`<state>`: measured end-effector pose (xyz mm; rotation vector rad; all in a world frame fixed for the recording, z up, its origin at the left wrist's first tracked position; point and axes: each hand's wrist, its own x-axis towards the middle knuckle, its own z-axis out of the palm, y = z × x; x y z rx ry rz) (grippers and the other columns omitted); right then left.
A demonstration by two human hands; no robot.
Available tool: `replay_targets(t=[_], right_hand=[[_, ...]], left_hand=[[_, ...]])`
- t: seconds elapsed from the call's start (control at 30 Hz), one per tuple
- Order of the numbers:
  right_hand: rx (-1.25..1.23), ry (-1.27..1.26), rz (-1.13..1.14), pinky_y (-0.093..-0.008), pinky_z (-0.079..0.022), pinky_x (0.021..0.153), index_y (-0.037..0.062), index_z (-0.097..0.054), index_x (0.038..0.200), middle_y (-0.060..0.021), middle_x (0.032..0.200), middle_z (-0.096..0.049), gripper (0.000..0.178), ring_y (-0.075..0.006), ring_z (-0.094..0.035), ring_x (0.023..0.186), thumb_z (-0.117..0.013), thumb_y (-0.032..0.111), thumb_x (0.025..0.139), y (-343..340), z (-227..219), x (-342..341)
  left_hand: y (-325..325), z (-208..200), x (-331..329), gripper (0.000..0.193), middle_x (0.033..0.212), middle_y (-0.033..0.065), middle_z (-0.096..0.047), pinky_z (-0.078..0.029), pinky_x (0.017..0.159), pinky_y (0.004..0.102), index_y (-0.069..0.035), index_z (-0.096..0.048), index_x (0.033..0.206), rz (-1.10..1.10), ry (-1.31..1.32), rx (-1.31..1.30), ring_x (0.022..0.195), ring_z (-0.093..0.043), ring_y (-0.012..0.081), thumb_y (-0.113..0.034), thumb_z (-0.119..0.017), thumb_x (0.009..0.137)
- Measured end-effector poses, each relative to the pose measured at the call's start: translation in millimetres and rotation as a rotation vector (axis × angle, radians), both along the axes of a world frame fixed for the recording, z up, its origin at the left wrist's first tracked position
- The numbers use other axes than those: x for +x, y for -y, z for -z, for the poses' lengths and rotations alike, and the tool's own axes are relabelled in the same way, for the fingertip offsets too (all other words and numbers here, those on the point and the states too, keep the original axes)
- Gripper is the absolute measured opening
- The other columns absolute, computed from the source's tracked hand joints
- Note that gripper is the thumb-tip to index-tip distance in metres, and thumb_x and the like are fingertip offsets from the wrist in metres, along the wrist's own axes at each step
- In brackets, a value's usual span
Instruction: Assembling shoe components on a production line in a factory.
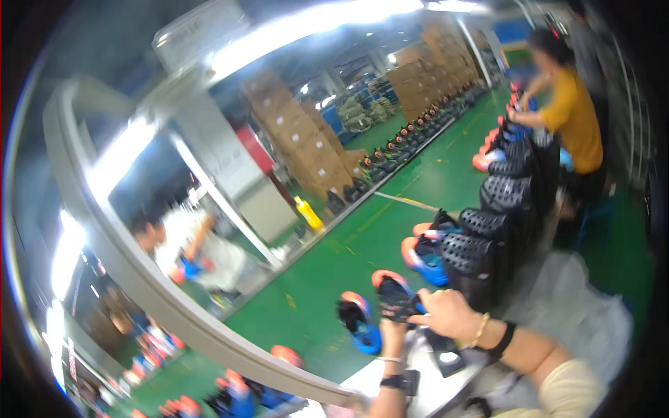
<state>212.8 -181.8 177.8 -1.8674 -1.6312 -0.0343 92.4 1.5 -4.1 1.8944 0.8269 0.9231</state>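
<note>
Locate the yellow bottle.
In the head view, the yellow bottle is slightly left of the picture's middle, by the far edge of the green surface, just right of the pale cabinet.

The person's 2 hands are bare. Behind the left hand (392, 334), the wrist carries 2 things: a thin, pale band (390, 359) and, nearer, a black strap (394, 382) with a squarish dark block (412, 382) on its right side. The right hand (447, 317) has 1 gold-coloured bracelet (480, 330) behind it, then 1 wide, plain black band (503, 340). Nearest, a loose cream sleeve (573, 391) covers the right arm.
</note>
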Motion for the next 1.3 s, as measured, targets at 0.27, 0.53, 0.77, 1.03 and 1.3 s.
replay_targets(t=[0.27, 0.53, 0.77, 1.03, 1.3], right_hand=[[-0.221, 0.077, 0.075, -0.037, -0.058, 0.069, 0.0084, -0.075, 0.085, -0.011, 0.088, -0.073, 0.019, -0.027, -0.072, 0.085, -0.075, 0.023, 0.072, -78.7, 11.4, 0.5], [-0.25, 0.225, 0.059, -0.0437, -0.059, 0.069, 0.0071, -0.076, 0.09, -0.0146, 0.091, -0.073, 0.021, -0.0292, -0.073, 0.085, -0.068, 0.019, 0.075, -151.8, 21.1, -18.7], [-0.006, 0.418, 0.123, -0.0384, -0.054, 0.048, 0.0108, -0.072, 0.071, -0.0084, 0.066, -0.07, 0.01, -0.0219, -0.071, 0.062, -0.065, 0.017, 0.073, -201.7, 87.8, -44.1], [-0.367, 0.105, 0.089, -0.0487, -0.057, 0.074, 0.0059, -0.07, 0.094, -0.0185, 0.095, -0.071, 0.023, -0.0358, -0.071, 0.09, -0.052, 0.02, 0.087, -213.5, 118.7, -42.3], [-0.315, 0.101, -0.034, -0.0481, -0.056, 0.075, -0.0033, -0.068, 0.091, -0.0282, 0.087, -0.068, 0.03, -0.041, -0.069, 0.084, -0.069, 0.023, 0.075, -251.1, 142.7, -24.7]], left_hand=[[13.4, 25.2, 2.0, 0.058, 0.132, 0.019, -0.058, -0.046, 0.097, 0.0379, -0.002, -0.047, 0.137, -0.094, 0.017, 0.018, 0.116, -0.06, 0.0314, -0.013, -0.072, 0.086], [18.1, 20.1, -2.8, 0.053, 0.125, 0.0195, -0.061, -0.047, 0.094, 0.037, 0.002, -0.052, 0.13, -0.132, 0.129, 0.124, 0.113, -0.06, 0.0291, -0.009, -0.072, 0.083], [5.6, 21.5, -20.0, 0.059, 0.132, 0.016, -0.056, -0.04, 0.105, 0.0403, -0.002, -0.056, 0.128, -0.173, 0.254, 0.127, 0.121, -0.055, 0.0282, -0.004, -0.075, 0.072], [27.1, -10.8, -39.2, 0.048, 0.129, 0.0202, -0.055, -0.041, 0.104, 0.0413, 0.004, -0.053, 0.128, -0.208, 0.101, 0.297, 0.122, -0.051, 0.0323, 0.002, -0.063, 0.081], [9.7, -2.5, -35.5, 0.048, 0.134, 0.0164, -0.052, -0.048, 0.095, 0.0435, -0.007, -0.062, 0.107, -0.351, 0.209, 0.113, 0.113, -0.057, 0.038, -0.003, -0.076, 0.062]])
